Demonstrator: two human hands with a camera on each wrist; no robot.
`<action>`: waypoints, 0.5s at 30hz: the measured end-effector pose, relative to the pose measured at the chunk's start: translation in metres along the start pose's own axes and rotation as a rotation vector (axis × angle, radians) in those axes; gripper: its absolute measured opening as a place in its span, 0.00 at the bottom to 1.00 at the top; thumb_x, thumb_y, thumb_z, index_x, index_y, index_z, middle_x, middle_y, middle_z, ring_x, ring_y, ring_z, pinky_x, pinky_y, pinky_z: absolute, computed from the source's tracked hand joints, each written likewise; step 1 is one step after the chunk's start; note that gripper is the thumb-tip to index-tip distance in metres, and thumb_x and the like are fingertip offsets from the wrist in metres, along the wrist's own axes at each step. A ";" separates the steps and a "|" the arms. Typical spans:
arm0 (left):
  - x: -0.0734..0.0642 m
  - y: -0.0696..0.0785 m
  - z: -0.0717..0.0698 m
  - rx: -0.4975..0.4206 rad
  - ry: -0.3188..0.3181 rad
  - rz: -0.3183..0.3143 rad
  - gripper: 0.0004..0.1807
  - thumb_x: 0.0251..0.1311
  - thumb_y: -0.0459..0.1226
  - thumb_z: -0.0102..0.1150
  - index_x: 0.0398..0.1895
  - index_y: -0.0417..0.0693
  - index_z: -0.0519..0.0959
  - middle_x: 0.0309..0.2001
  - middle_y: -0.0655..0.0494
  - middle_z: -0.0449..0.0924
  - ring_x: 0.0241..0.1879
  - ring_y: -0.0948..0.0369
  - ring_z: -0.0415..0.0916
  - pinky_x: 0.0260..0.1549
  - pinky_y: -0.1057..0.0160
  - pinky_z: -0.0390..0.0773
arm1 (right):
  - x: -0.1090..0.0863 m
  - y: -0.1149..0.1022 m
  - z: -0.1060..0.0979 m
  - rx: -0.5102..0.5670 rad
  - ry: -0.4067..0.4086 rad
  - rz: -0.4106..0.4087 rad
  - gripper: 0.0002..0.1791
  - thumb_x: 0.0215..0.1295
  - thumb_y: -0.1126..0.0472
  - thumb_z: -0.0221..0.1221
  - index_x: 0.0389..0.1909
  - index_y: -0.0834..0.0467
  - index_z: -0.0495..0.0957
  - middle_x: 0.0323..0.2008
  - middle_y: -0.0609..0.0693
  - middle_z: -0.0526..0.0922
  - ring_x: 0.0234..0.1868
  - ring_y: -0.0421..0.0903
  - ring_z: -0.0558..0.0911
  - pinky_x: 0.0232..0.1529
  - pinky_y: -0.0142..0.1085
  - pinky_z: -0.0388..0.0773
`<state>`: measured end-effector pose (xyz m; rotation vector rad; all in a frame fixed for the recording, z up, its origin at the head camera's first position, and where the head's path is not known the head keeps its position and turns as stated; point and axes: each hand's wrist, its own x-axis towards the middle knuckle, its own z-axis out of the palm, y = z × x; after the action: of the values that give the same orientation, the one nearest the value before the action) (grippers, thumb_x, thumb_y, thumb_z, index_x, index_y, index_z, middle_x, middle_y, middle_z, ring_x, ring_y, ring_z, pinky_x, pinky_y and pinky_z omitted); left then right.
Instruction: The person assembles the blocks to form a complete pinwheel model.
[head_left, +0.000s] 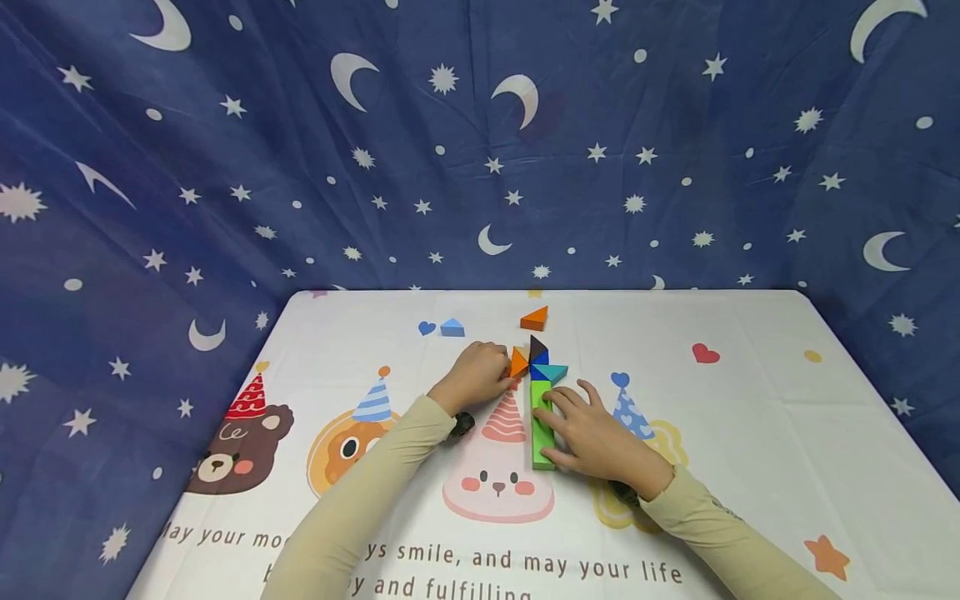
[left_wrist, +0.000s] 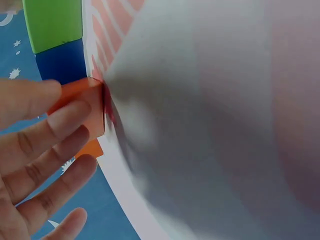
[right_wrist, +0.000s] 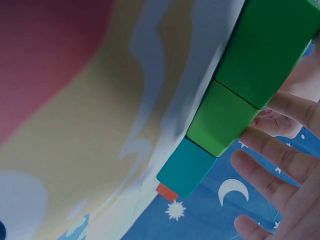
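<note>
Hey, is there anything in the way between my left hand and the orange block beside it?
No, nothing visible: your left hand is right on the orange block. The blue blocks sit on that block's far side, not between.

Long beige sleeves (head_left: pixel 358 490) are worn with small black wrist devices (head_left: pixel 462 426)

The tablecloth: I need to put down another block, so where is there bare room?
Widest: the right side of the tablecloth, between the right hand and the right edge, holding only flat prints. Another patch lies left of the light-blue triangular block, beyond the printed bear. The centre is crowded by the left hand, clustered triangular blocks and green blocks.
</note>
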<state>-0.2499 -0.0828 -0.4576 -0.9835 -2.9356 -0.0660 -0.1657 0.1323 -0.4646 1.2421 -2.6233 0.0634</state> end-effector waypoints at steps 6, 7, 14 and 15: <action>-0.006 -0.002 0.000 0.011 0.005 -0.030 0.13 0.57 0.43 0.60 0.19 0.48 0.80 0.28 0.57 0.80 0.31 0.59 0.76 0.44 0.58 0.75 | 0.000 0.000 0.000 -0.002 -0.012 0.005 0.28 0.57 0.40 0.58 0.54 0.52 0.75 0.53 0.56 0.76 0.56 0.54 0.73 0.58 0.62 0.62; -0.007 -0.003 -0.001 0.010 0.008 -0.033 0.12 0.56 0.43 0.60 0.19 0.48 0.80 0.27 0.57 0.80 0.31 0.59 0.77 0.45 0.58 0.75 | 0.000 0.000 0.000 -0.002 -0.014 0.006 0.28 0.57 0.40 0.58 0.54 0.52 0.75 0.53 0.56 0.75 0.56 0.54 0.73 0.58 0.62 0.62; -0.018 -0.008 -0.002 0.011 0.030 -0.070 0.11 0.53 0.40 0.60 0.16 0.48 0.80 0.24 0.57 0.78 0.30 0.58 0.76 0.48 0.56 0.74 | 0.000 -0.001 -0.001 -0.002 -0.020 0.006 0.27 0.57 0.41 0.58 0.53 0.52 0.75 0.53 0.56 0.75 0.56 0.54 0.73 0.58 0.62 0.62; -0.018 -0.009 -0.002 0.017 0.032 -0.078 0.11 0.53 0.40 0.60 0.16 0.48 0.80 0.24 0.57 0.77 0.30 0.58 0.75 0.48 0.56 0.74 | 0.000 -0.001 -0.001 -0.001 -0.018 0.005 0.27 0.57 0.40 0.58 0.53 0.52 0.75 0.53 0.56 0.75 0.56 0.54 0.73 0.58 0.62 0.62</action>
<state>-0.2407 -0.1012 -0.4571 -0.8573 -2.9396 -0.0591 -0.1651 0.1316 -0.4638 1.2417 -2.6420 0.0522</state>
